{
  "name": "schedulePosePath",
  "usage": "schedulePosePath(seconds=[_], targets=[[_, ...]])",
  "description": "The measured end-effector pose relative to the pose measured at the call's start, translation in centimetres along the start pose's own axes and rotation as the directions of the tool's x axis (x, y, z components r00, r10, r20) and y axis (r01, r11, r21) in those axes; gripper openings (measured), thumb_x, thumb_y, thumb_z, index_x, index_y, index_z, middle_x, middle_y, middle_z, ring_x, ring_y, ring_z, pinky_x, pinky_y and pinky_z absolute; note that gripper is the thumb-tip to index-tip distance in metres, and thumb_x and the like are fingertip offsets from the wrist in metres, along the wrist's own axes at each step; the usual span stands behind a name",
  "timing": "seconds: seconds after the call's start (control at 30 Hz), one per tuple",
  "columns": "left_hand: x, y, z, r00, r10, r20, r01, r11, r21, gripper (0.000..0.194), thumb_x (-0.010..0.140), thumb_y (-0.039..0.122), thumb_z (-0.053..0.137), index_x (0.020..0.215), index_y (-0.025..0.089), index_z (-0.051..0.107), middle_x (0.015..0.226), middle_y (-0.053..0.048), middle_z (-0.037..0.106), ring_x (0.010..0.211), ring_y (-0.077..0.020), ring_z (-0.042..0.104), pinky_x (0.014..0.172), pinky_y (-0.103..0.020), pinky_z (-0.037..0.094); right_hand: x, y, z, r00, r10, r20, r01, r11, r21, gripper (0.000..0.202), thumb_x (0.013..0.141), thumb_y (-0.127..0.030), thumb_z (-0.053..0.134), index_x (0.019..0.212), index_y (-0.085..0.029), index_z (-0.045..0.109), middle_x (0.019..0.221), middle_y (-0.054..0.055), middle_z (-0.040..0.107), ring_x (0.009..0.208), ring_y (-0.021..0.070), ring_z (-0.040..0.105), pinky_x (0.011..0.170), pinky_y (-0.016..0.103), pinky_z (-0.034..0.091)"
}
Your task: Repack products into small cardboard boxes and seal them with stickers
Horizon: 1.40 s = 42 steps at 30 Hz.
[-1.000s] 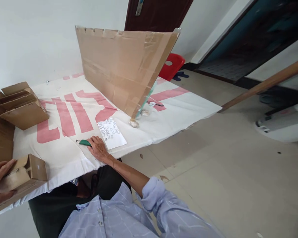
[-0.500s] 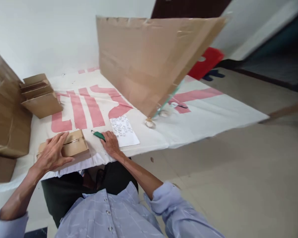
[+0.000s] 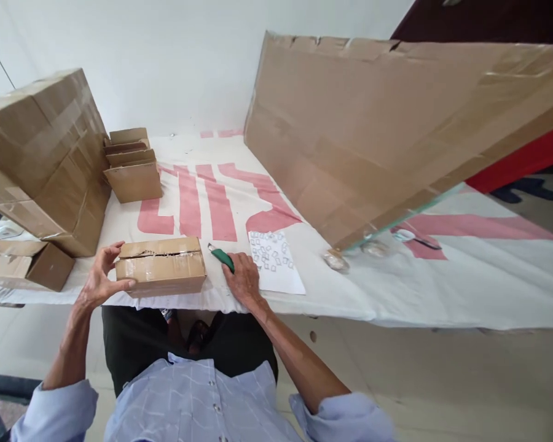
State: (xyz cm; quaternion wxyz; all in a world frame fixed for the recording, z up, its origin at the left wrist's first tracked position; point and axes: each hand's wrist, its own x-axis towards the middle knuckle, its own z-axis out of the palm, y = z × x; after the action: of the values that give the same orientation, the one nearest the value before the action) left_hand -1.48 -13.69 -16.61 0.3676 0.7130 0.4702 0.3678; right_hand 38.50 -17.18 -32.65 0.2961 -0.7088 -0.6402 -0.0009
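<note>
A small cardboard box (image 3: 161,270) lies near the table's front edge, a slit running along the tape on its top. My left hand (image 3: 102,276) grips its left end, thumb on the near side and fingers round the back. Right of the box, my right hand (image 3: 242,279) rests on the cloth, closed around a green utility knife (image 3: 222,258) whose tip points away to the left. Beside that hand lies a white sheet (image 3: 281,276) with small drawn shapes.
Large cardboard boxes (image 3: 50,153) stand at the left, near an open small box (image 3: 136,184) and a low carton (image 3: 27,264). A big cardboard panel (image 3: 373,123) leans over the right side. At its foot are tape rolls (image 3: 335,259) and scissors (image 3: 417,238).
The view has swung left. My left hand has gone from lying over the box top to gripping its left end, and the box sits straighter to the edge. My right hand still holds the knife.
</note>
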Motion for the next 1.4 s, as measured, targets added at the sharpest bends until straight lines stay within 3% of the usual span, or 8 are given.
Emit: schedulePosePath(seconds=[0.23, 0.43, 0.57, 0.87, 0.97, 1.1, 1.33, 1.4], targets=[[-0.8, -0.7, 1.1, 1.0, -0.001, 0.004, 0.001, 1.0, -0.005, 0.065, 0.074, 0.068, 0.092, 0.113, 0.023, 0.064, 0.172, -0.02, 0.043, 0.159, -0.0417, 0.047, 0.121, -0.057, 0.051, -0.2, 0.3, 0.4, 0.997, -0.06, -0.044, 0.061, 0.998, 0.012, 0.027, 0.102, -0.026, 0.054, 0.124, -0.019, 0.068, 0.111, 0.013, 0.068, 0.104, 0.0321, 0.058, 0.094, 0.044, 0.048], [-1.9, 0.0, 2.2, 0.999, 0.048, 0.025, -0.05, 0.995, 0.083, 0.081, 0.079, 0.066, 0.09, 0.146, 0.03, 0.062, 0.169, -0.016, 0.044, 0.162, -0.0416, 0.04, 0.124, -0.059, 0.049, -0.3, 0.6, 0.0, 0.994, -0.109, 0.0, 0.109, 0.994, 0.027, 0.029, 0.099, -0.025, 0.053, 0.124, -0.021, 0.068, 0.11, 0.013, 0.067, 0.102, 0.0324, 0.057, 0.093, 0.046, 0.049], [-2.9, -0.3, 3.0, 0.998, 0.07, 0.0, -0.069, 0.985, 0.156, 0.079, 0.079, 0.065, 0.09, 0.142, 0.027, 0.062, 0.164, -0.017, 0.045, 0.159, -0.041, 0.044, 0.131, -0.062, 0.04, -0.2, 0.7, -0.4, 0.993, -0.108, 0.042, 0.107, 0.994, 0.02, 0.03, 0.098, -0.026, 0.054, 0.124, -0.021, 0.069, 0.108, 0.012, 0.066, 0.102, 0.0325, 0.058, 0.091, 0.046, 0.051], [-3.8, -0.3, 4.2, 0.995, 0.097, -0.028, -0.093, 0.988, 0.125, 0.074, 0.08, 0.067, 0.088, 0.136, 0.026, 0.061, 0.155, -0.015, 0.046, 0.152, -0.0396, 0.048, 0.129, -0.06, 0.044, 1.9, -0.8, -2.8, 0.986, -0.16, 0.043, 0.156, 0.984, 0.081, 0.031, 0.103, -0.033, 0.055, 0.127, -0.02, 0.071, 0.116, 0.016, 0.069, 0.11, 0.0335, 0.062, 0.096, 0.048, 0.052], [-3.8, -0.4, 4.3, 0.996, 0.087, -0.028, -0.084, 0.99, 0.116, 0.075, 0.081, 0.067, 0.088, 0.137, 0.026, 0.06, 0.158, -0.015, 0.044, 0.153, -0.0401, 0.046, 0.131, -0.06, 0.042, 3.0, -1.8, -3.7, 0.99, -0.118, 0.076, 0.103, 0.979, 0.174, 0.032, 0.103, -0.039, 0.055, 0.121, -0.019, 0.073, 0.113, 0.016, 0.072, 0.108, 0.0335, 0.065, 0.095, 0.049, 0.054], [-4.0, -0.1, 4.3, 0.996, 0.094, 0.0, -0.093, 0.989, 0.114, 0.075, 0.084, 0.067, 0.085, 0.141, 0.026, 0.059, 0.159, -0.014, 0.044, 0.155, -0.0391, 0.045, 0.133, -0.057, 0.04, 4.7, -4.6, -6.1, 0.996, -0.062, 0.056, 0.029, 0.885, 0.465, 0.037, 0.106, -0.05, 0.053, 0.114, -0.02, 0.075, 0.115, 0.014, 0.075, 0.107, 0.0298, 0.071, 0.09, 0.045, 0.059], [-4.1, 0.4, 3.7, 0.995, 0.079, 0.056, -0.085, 0.989, 0.118, 0.108, 0.087, 0.068, 0.084, 0.174, 0.035, 0.03, 0.169, -0.015, 0.036, 0.16, -0.0435, 0.039, 0.132, -0.063, 0.039, 4.3, -10.6, -10.7, 0.956, -0.291, 0.027, 0.232, 0.813, 0.534, 0.033, 0.111, -0.037, 0.05, 0.103, -0.023, 0.079, 0.111, 0.011, 0.076, 0.111, 0.0265, 0.072, 0.101, 0.046, 0.058], [-4.1, 0.4, 3.6, 0.995, 0.076, 0.07, -0.085, 0.988, 0.128, 0.106, 0.086, 0.069, 0.083, 0.173, 0.035, 0.031, 0.169, -0.015, 0.036, 0.159, -0.0444, 0.04, 0.13, -0.065, 0.041, 3.8, -11.5, -11.2, 0.93, -0.363, 0.052, 0.28, 0.793, 0.541, 0.029, 0.11, -0.036, 0.054, 0.106, -0.023, 0.08, 0.113, 0.011, 0.078, 0.113, 0.0276, 0.072, 0.104, 0.049, 0.057]])
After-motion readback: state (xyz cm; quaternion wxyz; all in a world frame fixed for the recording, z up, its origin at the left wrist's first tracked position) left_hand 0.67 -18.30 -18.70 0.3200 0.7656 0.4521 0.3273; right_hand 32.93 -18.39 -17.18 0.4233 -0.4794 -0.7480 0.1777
